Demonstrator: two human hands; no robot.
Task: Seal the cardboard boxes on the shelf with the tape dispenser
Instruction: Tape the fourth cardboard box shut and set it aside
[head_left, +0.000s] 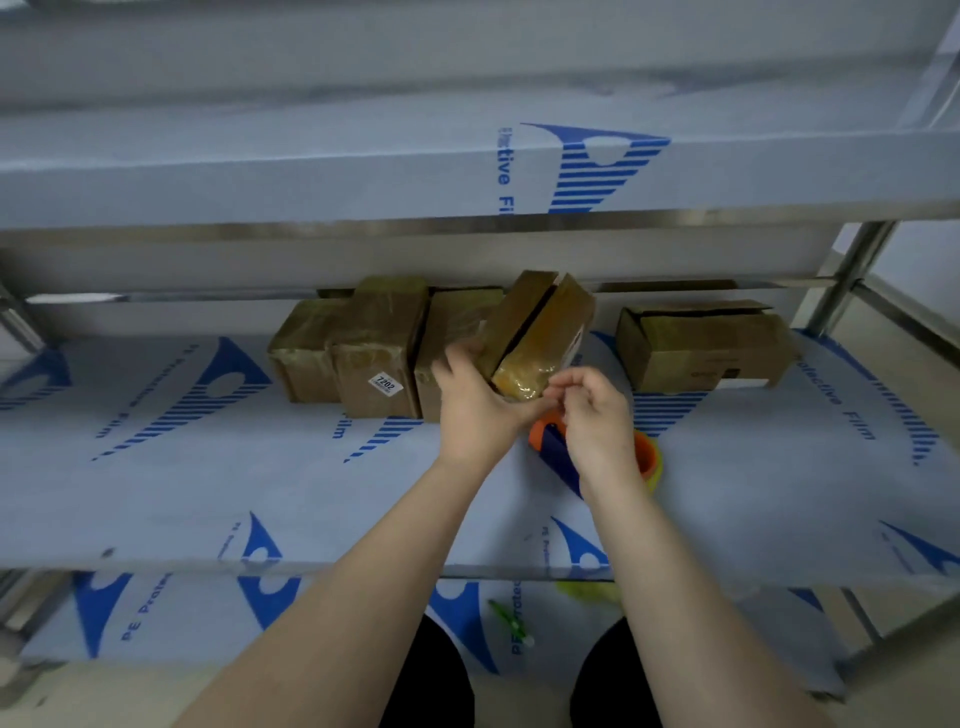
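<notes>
Forearms reach over the shelf (260, 493); my left hand (470, 410) holds the tilted box (535, 327), fingers up its side, thumb beneath. My right hand (597, 421) pinches the tape (519, 379) at its end, above the tape dispenser (550, 447). It looks light, stiff, slick where taped; I'd grip bare cardboard

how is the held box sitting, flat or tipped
Tipped: the cardboard box stands tilted on its near end, held by the left hand.

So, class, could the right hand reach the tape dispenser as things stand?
Probably yes: the tape dispenser lies directly under the right hand, nothing between, though it seems to pinch tape on the tilted box.
</notes>
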